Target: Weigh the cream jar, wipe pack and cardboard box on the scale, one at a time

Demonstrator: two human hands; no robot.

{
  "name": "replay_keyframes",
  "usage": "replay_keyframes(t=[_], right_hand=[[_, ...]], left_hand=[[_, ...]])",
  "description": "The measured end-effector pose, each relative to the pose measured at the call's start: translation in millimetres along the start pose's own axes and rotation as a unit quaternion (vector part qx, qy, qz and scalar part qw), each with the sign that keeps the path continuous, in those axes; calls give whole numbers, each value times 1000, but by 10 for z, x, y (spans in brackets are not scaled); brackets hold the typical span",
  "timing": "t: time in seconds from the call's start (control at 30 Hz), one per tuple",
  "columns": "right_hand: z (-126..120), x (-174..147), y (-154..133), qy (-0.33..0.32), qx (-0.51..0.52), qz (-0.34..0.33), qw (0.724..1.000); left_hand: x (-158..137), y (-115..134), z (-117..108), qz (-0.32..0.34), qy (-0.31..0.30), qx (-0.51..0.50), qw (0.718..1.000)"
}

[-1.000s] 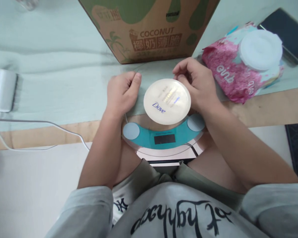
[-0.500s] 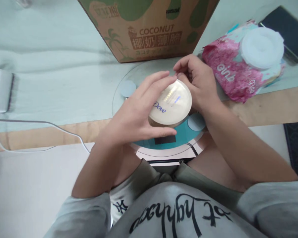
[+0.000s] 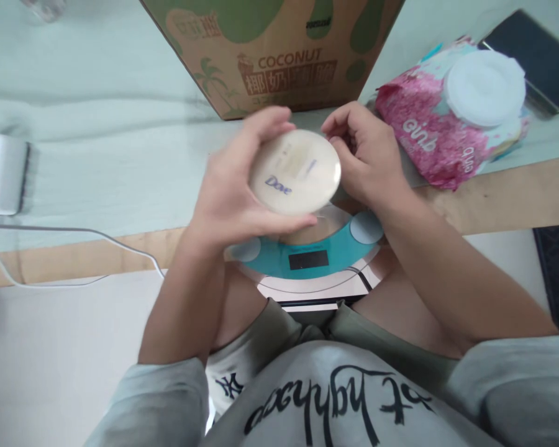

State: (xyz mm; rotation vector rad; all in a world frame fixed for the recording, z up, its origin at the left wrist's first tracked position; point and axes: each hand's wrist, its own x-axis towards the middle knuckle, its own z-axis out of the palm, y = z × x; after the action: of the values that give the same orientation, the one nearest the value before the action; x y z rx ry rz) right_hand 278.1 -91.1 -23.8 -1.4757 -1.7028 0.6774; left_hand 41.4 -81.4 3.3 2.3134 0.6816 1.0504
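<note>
A round, cream-coloured Dove jar (image 3: 293,177) is held up over the glass scale, its lid turned toward me. My left hand (image 3: 235,183) wraps round its left side, thumb along the near edge and fingers along the far one. Just right of the jar, my right hand (image 3: 368,152) has curled fingers with the thumb against them; whether anything is in them is hidden. Beneath both hands lies the round scale (image 3: 340,247) with a teal band, a dark display (image 3: 309,260) and pale round foot pads.
A cardboard coconut box (image 3: 279,62) stands behind the scale. To the right are a pink wipes pack (image 3: 428,136) with a white lid and a dark phone-like object (image 3: 535,62). At left, a white device (image 3: 4,174) lies near a white cable (image 3: 74,230).
My left hand has lifted the Dove jar and carried it to the left, uncovering more of the scale's display. The right hand has stayed almost in place.
</note>
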Motion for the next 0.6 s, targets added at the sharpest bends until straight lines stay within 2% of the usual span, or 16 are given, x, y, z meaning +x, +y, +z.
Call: replay_keyframes(t=[0.07,0.13,0.2,0.23,0.27,0.37,0.4,0.47,0.6], right_hand=[[22,4,32,1,12,-9,1000],[40,10,66,-4,21,-14,1000],[45,20,93,-10,25,-16,1000],[43,26,103,-11,28,-17,999],[39,33,112,-13,31,-18,999],[28,46,131,-22,33,-16,999],[28,47,137,-23,34,-12,999],[37,46,150,-20,42,-1,999],[47,86,149,-7,77,3,997]], left_hand=[[9,-115,-139,-19,42,2,999],[-1,-337,-325,-28,97,35,994],[-48,-677,-545,12,191,89,977],[-86,-876,-660,1,249,121,961],[-132,-1076,-774,-25,306,149,940],[-258,-1521,-1046,-190,345,220,892],[-278,-1575,-1093,-245,337,228,880],[-263,-1527,-1098,-321,314,238,862],[-89,-1097,-854,-392,311,261,825]])
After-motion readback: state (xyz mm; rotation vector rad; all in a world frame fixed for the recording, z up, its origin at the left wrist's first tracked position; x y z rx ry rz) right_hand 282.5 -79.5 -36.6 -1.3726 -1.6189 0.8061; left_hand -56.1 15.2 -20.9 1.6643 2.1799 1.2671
